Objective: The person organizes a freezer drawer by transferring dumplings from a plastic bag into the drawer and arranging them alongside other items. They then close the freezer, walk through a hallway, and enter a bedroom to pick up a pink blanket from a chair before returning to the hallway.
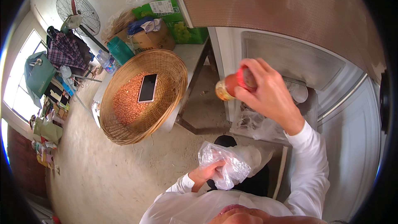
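Note:
My right hand [264, 90] grips a glass jar [230, 84] by its red lid, tilted on its side, in front of an open refrigerator or freezer compartment. Reddish contents show through the glass. Low in front of my body, my left hand [209, 171] is closed on a crumpled clear plastic bag [228, 166]. What the bag holds is hard to tell. Beneath the right hand an open pull-out drawer [287, 140] contains several plastic bags [258, 124] and a whitish round container [300, 91].
On the left, a large wicker basket [169, 112] holds reddish peanuts or beans [127, 99] and a smartphone [147, 88]. Behind it stand a teal container [120, 50], a plastic bottle [106, 62], cardboard boxes [155, 40] and a fan [77, 12]. A brown appliance door [264, 3] juts out above.

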Motion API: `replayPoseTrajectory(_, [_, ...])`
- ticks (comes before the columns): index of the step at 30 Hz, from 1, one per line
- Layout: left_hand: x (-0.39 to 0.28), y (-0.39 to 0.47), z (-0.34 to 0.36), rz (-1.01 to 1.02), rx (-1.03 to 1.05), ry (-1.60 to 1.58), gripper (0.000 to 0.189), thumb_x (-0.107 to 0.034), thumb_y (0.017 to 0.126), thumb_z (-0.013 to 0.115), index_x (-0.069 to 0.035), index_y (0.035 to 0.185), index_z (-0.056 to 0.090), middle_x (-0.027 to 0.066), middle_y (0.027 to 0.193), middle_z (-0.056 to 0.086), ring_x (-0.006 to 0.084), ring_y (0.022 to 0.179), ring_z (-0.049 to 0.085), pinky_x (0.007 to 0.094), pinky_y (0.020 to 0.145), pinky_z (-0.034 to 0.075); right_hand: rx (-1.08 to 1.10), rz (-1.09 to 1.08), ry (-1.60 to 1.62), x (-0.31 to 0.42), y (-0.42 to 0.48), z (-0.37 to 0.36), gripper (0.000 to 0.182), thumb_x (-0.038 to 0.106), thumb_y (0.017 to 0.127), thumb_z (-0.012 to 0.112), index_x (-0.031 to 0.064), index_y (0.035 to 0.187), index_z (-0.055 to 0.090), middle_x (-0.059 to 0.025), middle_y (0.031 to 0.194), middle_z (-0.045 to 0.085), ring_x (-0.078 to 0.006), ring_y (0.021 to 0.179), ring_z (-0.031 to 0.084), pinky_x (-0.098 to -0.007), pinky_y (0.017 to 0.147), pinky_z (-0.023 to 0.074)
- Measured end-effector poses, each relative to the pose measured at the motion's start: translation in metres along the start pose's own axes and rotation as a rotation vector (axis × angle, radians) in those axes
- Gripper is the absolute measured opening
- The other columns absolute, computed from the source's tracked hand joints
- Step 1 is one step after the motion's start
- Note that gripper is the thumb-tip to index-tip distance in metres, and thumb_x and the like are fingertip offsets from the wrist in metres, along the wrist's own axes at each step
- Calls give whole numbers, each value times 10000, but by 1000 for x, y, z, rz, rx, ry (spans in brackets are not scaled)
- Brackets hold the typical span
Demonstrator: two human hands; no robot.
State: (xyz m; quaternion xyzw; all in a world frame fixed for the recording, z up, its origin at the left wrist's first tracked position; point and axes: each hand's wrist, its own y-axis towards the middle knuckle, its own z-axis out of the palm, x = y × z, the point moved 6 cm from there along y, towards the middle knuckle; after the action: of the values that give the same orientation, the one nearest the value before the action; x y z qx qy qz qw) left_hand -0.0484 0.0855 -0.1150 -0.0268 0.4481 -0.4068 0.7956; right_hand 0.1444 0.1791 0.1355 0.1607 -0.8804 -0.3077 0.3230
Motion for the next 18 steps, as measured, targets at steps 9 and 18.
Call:
replayPoseTrajectory(9, [-11,2,-18,25,2,-5,85,-127,897,603,-47,924,603,11,693,566,89,559,542,246,464,455,99,-211,-450,-15,78,144,421,200,716,724,-9,1009,506,-177,957,533,-308,728,650,-369,579,561])
replayPoseTrajectory(18, [-28,-5,-39,46,-32,27,150,-120,890,617,-53,764,571,-11,633,499,67,549,477,250,452,414,84,68,-327,-87,170,235,383,255,777,630,1,1035,506,-244,991,539,-420,783,636,-479,658,548])
